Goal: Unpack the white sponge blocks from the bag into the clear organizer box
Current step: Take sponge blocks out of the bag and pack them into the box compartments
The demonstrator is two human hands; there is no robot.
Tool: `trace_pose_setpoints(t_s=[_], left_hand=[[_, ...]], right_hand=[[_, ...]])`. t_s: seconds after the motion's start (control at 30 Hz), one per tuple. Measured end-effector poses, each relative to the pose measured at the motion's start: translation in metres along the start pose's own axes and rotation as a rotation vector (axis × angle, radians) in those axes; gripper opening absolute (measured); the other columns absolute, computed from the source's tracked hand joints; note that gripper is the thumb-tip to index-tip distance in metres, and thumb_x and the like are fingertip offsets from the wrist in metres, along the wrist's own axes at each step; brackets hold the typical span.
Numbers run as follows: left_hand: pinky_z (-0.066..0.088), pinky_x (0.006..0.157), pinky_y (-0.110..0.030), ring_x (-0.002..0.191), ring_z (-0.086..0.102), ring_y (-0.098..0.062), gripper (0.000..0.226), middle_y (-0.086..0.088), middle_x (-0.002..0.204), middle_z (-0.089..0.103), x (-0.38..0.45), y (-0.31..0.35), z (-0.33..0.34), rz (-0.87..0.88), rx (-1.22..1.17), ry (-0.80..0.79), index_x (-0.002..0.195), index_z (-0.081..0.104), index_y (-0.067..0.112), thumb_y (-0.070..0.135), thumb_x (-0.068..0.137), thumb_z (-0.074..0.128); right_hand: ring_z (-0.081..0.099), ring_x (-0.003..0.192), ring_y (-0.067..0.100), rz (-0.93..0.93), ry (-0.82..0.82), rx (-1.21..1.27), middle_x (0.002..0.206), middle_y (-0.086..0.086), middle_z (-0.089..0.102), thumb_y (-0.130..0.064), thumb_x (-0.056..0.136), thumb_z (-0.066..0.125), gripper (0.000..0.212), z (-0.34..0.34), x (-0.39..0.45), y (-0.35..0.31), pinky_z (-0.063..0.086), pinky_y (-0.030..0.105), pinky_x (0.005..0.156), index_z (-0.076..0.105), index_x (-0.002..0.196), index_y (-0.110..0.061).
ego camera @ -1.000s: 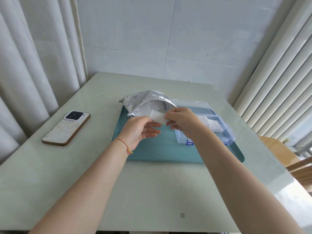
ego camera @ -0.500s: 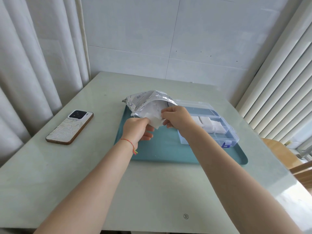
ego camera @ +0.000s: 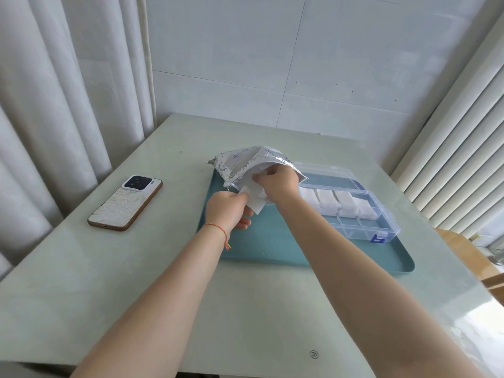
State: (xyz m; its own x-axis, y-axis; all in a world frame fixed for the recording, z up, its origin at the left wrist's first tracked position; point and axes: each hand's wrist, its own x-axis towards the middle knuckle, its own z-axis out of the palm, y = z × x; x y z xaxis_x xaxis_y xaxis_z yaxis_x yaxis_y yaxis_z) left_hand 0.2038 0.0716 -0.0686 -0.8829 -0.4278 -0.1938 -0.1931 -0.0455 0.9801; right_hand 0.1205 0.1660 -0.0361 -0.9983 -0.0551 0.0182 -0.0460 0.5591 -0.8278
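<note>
Centre of the frame: a crumpled silver bag [ego camera: 245, 162] lies at the far left corner of a teal tray [ego camera: 272, 241] on a pale table [ego camera: 136, 282]. The right hand [ego camera: 278, 184] reaches into the bag's mouth, fingers curled around white sponge [ego camera: 259, 173] inside it. The left hand [ego camera: 227, 211], just below the bag, pinches the bag's lower lip between thumb and fingers; a white sheet [ego camera: 256, 203] hangs there between the two hands. A red cord [ego camera: 218, 231] circles the left wrist. Right of centre: the clear box [ego camera: 362, 214] sits on the tray, lid open toward the wall, its far row of compartments filled with white blocks [ego camera: 335, 203], the near row bare. Left of centre: a phone [ego camera: 125, 203] lies face down on the table, well apart from the tray.
</note>
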Motion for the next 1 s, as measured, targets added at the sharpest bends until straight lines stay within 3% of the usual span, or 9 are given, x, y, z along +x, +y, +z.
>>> trace_pose_setpoints(t_s=[0.07,0.13,0.27,0.43,0.57,0.67,0.73,0.83,1.0], left_hand=[[0.051,0.045,-0.027,0.042,0.056,-0.024,0.022,-0.011,0.063,0.065,0.002,-0.002,0.000,-0.003,-0.021,-0.001,0.071,0.064,0.002,0.009,0.087,0.052],[0.053,0.047,-0.028,0.044,0.060,-0.025,0.019,-0.013,0.067,0.065,0.003,-0.003,0.001,-0.006,-0.039,-0.007,0.075,0.064,0.001,0.008,0.088,0.052],[0.057,0.048,-0.028,0.052,0.065,-0.027,0.012,-0.017,0.072,0.063,0.002,-0.003,0.003,-0.005,-0.075,-0.018,0.080,0.061,0.000,0.005,0.088,0.052],[0.058,0.051,-0.030,0.057,0.069,-0.030,0.011,-0.023,0.084,0.063,-0.001,-0.001,0.004,-0.030,-0.114,-0.054,0.096,0.058,-0.001,0.004,0.088,0.053],[0.059,0.054,-0.031,0.063,0.071,-0.032,0.027,-0.026,0.098,0.071,-0.005,0.001,0.007,-0.044,-0.181,-0.119,0.114,0.055,-0.009,0.001,0.089,0.051],[0.058,0.055,-0.030,0.068,0.071,-0.032,0.026,-0.022,0.094,0.073,-0.011,0.005,0.007,-0.033,-0.238,-0.223,0.115,0.059,-0.008,-0.001,0.091,0.051],[0.058,0.057,-0.029,0.073,0.072,-0.032,0.025,-0.022,0.096,0.073,-0.014,0.009,0.008,-0.038,-0.288,-0.309,0.115,0.060,-0.008,-0.002,0.094,0.047],[0.059,0.060,-0.029,0.080,0.073,-0.035,0.030,-0.024,0.101,0.072,-0.019,0.016,0.016,-0.068,-0.363,-0.414,0.116,0.060,-0.007,-0.001,0.098,0.036],[0.062,0.071,-0.035,0.082,0.073,-0.032,0.033,-0.023,0.099,0.072,-0.020,0.025,0.029,-0.139,-0.495,-0.458,0.114,0.060,-0.005,0.005,0.101,0.031]], right_hand=[[0.060,0.076,0.022,-0.012,0.018,0.021,0.072,-0.001,0.059,-0.022,0.082,0.071,0.016,-0.006,-0.001,0.002,0.052,0.033,0.071,0.056,0.080,-0.016],[0.055,0.058,0.022,-0.009,0.022,0.070,0.055,0.000,0.056,-0.013,0.080,0.066,0.016,-0.014,-0.004,0.005,0.046,0.030,0.057,0.052,0.072,-0.016],[0.051,0.044,0.019,0.015,-0.027,0.173,0.051,0.007,0.057,-0.002,0.081,0.056,0.009,-0.034,-0.015,0.013,0.042,0.024,0.047,0.061,0.085,-0.009],[0.051,0.051,0.019,0.035,-0.114,0.312,0.059,0.010,0.055,0.003,0.084,0.052,0.012,-0.056,-0.027,0.018,0.044,0.024,0.048,0.059,0.075,-0.002],[0.050,0.049,0.017,0.091,-0.194,0.495,0.062,0.008,0.050,0.004,0.086,0.054,0.012,-0.068,-0.032,0.019,0.042,0.025,0.046,0.056,0.076,-0.003],[0.045,0.047,0.017,0.150,-0.291,0.650,0.062,0.006,0.042,0.002,0.089,0.051,0.021,-0.078,-0.036,0.021,0.037,0.024,0.044,0.050,0.071,-0.008],[0.045,0.048,0.017,0.156,-0.341,0.678,0.064,0.007,0.041,0.001,0.089,0.050,0.015,-0.083,-0.039,0.024,0.038,0.023,0.043,0.051,0.076,-0.007],[0.048,0.048,0.018,0.122,-0.364,0.663,0.064,0.009,0.046,0.000,0.090,0.050,0.006,-0.090,-0.041,0.029,0.042,0.024,0.046,0.055,0.087,-0.002],[0.060,0.053,0.023,0.104,-0.347,0.651,0.059,0.008,0.058,0.001,0.091,0.051,0.012,-0.094,-0.041,0.036,0.051,0.027,0.049,0.060,0.083,-0.001]])
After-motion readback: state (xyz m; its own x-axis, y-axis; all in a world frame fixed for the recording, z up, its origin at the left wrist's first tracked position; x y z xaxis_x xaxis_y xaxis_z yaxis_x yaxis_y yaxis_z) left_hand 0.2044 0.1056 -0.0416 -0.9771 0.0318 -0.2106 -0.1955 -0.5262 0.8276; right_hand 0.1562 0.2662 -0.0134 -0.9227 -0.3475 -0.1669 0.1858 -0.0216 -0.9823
